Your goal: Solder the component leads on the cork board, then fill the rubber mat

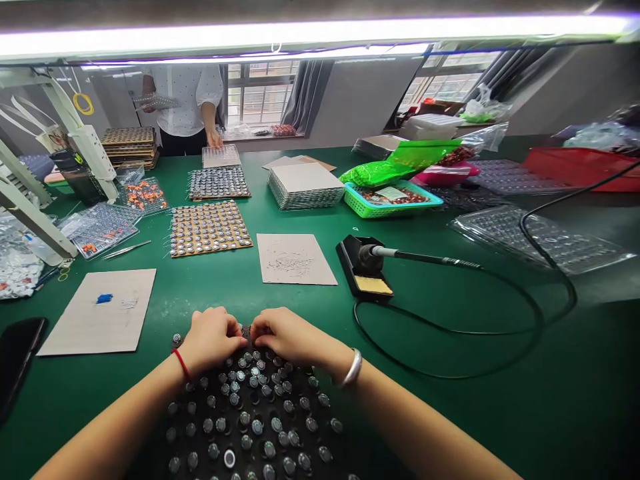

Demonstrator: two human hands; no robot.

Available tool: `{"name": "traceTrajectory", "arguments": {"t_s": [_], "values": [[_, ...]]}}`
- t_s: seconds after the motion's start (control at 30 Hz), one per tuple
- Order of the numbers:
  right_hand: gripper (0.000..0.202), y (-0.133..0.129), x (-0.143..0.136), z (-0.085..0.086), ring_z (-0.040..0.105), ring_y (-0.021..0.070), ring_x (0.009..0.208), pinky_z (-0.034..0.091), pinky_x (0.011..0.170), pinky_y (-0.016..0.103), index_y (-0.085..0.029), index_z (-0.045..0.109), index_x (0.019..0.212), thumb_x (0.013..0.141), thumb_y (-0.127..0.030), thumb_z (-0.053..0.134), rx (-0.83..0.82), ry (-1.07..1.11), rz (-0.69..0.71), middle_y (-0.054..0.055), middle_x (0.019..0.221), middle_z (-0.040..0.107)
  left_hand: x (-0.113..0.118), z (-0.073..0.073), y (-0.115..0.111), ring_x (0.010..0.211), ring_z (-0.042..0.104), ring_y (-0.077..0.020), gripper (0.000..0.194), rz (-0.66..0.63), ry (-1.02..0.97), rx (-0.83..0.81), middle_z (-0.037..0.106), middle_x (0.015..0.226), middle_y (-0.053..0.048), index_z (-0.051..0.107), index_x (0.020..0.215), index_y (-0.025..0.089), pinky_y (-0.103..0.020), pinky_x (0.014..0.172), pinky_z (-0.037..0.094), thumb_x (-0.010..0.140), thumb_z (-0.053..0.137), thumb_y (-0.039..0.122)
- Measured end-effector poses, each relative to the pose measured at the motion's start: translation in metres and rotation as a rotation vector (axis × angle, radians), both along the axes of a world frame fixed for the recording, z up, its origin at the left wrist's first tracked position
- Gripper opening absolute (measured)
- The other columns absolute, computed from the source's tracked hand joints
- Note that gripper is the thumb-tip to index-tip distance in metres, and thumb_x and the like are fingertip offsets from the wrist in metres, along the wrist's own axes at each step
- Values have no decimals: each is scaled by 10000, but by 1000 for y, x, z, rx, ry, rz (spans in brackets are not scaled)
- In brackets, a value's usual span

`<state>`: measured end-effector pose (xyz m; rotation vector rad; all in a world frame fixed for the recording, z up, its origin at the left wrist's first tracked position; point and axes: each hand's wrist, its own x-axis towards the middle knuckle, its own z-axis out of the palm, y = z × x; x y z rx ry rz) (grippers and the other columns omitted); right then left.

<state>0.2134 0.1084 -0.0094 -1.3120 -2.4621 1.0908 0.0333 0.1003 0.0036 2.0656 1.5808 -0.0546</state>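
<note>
A dark board covered with small round silvery parts lies in front of me at the bottom of the head view. Over its far edge, my left hand has thumb and fingers pinched together. My right hand is pinched just beside it, the fingertips of both almost meeting. Whatever small thing sits in the fingertips is too hidden to name. Several silvery parts are bunched on the board just below my hands; others stand spread in rough rows.
A soldering iron rests in its stand, its cable looping right. Cardboard sheets lie left and centre. Boards of round parts, a cardboard stack and a green basket stand farther back. A person works across the table.
</note>
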Motion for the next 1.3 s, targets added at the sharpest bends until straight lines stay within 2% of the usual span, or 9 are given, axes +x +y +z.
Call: {"name": "traceTrajectory", "arguments": {"t_s": [0.23, 0.37, 0.5, 0.63, 0.77, 0.93, 1.1, 1.2, 1.3], "values": [[254, 1, 2, -4, 571, 182, 816, 414, 750, 275, -166, 793, 898, 848, -3, 606, 85, -17, 26, 51, 804, 615, -2, 6, -8, 972, 594, -262, 113, 46, 21, 100, 674, 897, -42, 731, 784, 214, -422, 849, 368, 843, 686, 299], [211, -8, 6, -7, 554, 178, 841, 401, 733, 253, -199, 793, 909, 849, -56, 650, 91, -11, 60, 39, 830, 569, -2, 5, -15, 983, 589, -241, 57, -36, -19, 76, 664, 882, -14, 753, 806, 278, -386, 844, 347, 834, 714, 310], [202, -13, 6, -8, 537, 183, 843, 385, 718, 255, -202, 784, 932, 843, -68, 661, 87, -30, 76, 35, 830, 532, 3, 0, -19, 974, 576, -262, 46, -95, -30, 60, 647, 860, -27, 749, 772, 245, -385, 826, 342, 788, 749, 288], [202, -14, 5, -4, 524, 178, 833, 367, 710, 260, -178, 758, 909, 843, -43, 623, 83, -45, 106, 41, 862, 540, 4, -1, -17, 958, 584, -266, 31, -86, -59, 46, 648, 848, -31, 733, 743, 218, -380, 829, 352, 769, 734, 233], [135, -18, 3, 2, 528, 188, 832, 366, 727, 280, -131, 696, 852, 816, -30, 615, 82, -35, 116, 67, 910, 578, -1, 6, -11, 851, 633, -213, 33, -49, -145, -10, 685, 784, 6, 722, 721, 213, -311, 774, 404, 748, 725, 232], [188, -19, 4, 6, 563, 181, 840, 389, 747, 273, -138, 651, 832, 781, 30, 584, 82, 48, 75, 54, 882, 640, -1, 19, 0, 743, 667, -172, 83, 12, -251, -30, 736, 770, 14, 710, 791, 185, -240, 649, 454, 772, 632, 208], [173, 3, 33, 9, 602, 152, 789, 439, 715, 258, -164, 669, 852, 818, -8, 603, 67, 129, -91, 20, 848, 679, 18, 23, 17, 817, 690, -180, 103, -9, -282, -11, 767, 839, 6, 738, 839, 186, -252, 734, 486, 809, 640, 194], [112, 17, 58, 6, 622, 151, 766, 481, 726, 292, -139, 666, 851, 868, -46, 606, 42, 132, -175, 5, 803, 667, 37, 17, 28, 863, 692, -181, 81, -55, -258, -23, 761, 884, -9, 735, 879, 167, -309, 826, 505, 851, 660, 161], [59, 22, 70, -3, 646, 149, 751, 524, 733, 316, -132, 663, 857, 912, -134, 641, -3, 127, -185, -12, 788, 666, 53, 8, 34, 868, 691, -184, 83, -109, -215, -53, 739, 891, -19, 713, 921, 145, -378, 862, 529, 903, 673, 216]]}}
